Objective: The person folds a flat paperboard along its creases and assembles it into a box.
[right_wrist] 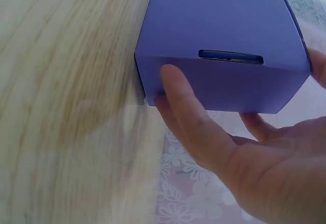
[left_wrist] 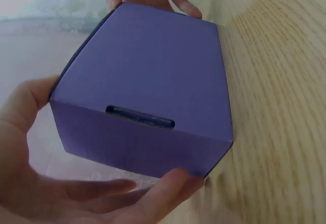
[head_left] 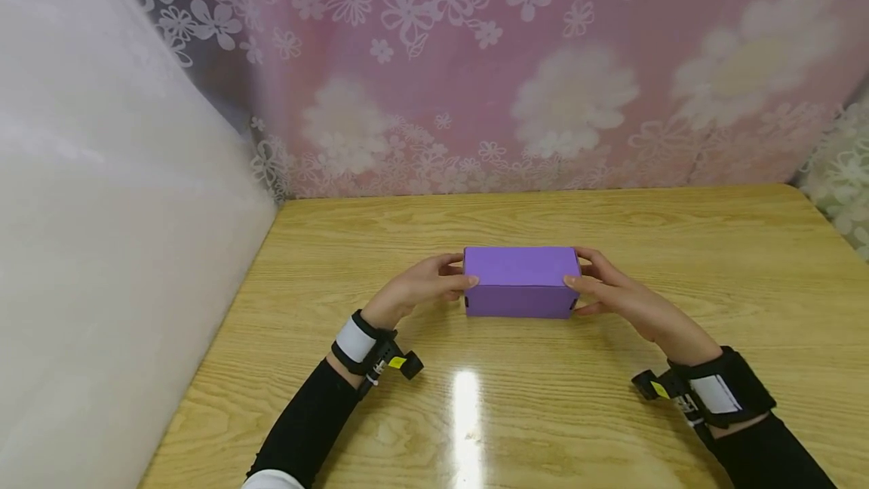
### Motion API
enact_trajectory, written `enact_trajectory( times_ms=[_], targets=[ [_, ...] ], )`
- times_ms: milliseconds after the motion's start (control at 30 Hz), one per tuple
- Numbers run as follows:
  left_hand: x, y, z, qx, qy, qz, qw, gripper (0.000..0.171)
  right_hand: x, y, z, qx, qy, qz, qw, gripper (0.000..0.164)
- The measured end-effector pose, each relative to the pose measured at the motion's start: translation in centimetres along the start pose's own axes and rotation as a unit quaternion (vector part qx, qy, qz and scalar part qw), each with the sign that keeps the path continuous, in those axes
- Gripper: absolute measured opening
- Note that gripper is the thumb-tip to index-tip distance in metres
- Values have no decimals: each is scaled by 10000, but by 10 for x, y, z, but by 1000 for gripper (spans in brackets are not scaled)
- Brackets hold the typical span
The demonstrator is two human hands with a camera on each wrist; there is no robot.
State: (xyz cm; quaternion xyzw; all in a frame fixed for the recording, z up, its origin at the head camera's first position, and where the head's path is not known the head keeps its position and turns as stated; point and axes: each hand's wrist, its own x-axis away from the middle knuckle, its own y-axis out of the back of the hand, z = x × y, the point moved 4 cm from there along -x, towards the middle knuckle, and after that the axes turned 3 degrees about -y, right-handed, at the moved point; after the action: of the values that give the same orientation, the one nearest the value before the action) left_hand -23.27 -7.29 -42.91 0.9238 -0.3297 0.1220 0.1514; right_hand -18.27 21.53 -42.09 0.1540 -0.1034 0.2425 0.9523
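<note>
A closed purple cardboard box (head_left: pixel 521 278) is held between both hands near the middle of the table. My left hand (head_left: pixel 421 284) grips its left end, thumb on the top edge and fingers around the end face. At the opposite end, my right hand (head_left: pixel 624 293) holds it the same way. In the left wrist view, the box (left_wrist: pixel 147 66) has a narrow slot along the upper edge of its end. A similar slot shows on the box (right_wrist: pixel 219 20) in the right wrist view. Whether its underside touches the table cannot be told.
The wood-grain table (head_left: pixel 380 429) reaches back to a pink flowered curtain (head_left: pixel 475 81). A white sheet (head_left: pixel 122 195) stands along the left edge. Straps with small cameras are worn on both wrists.
</note>
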Motion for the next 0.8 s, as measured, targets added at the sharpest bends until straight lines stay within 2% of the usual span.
enact_trajectory(
  times_ms=[133, 233, 367, 533, 800],
  targets=[
    [-1, -1, 3, -5, 41, 404, 9992, 79, 1, 0, -3, -25, -108, 191, 9998, 76],
    [-2, -1, 5, 32, 38, 589, 9983, 79, 2, 1, -4, 31, -182, 260, 9995, 78],
    [-2, -1, 6, 50, 4, 649, 9979, 79, 2, 2, -4, 38, -196, 332, 9992, 81],
    [-2, -2, 6, -93, 61, 625, 9980, 82, 1, 4, -5, -98, -104, 496, 9987, 76],
    [1, -2, 8, -243, -134, 878, 9958, 92, 0, 8, -13, -287, -171, 485, 9983, 75]
  ],
)
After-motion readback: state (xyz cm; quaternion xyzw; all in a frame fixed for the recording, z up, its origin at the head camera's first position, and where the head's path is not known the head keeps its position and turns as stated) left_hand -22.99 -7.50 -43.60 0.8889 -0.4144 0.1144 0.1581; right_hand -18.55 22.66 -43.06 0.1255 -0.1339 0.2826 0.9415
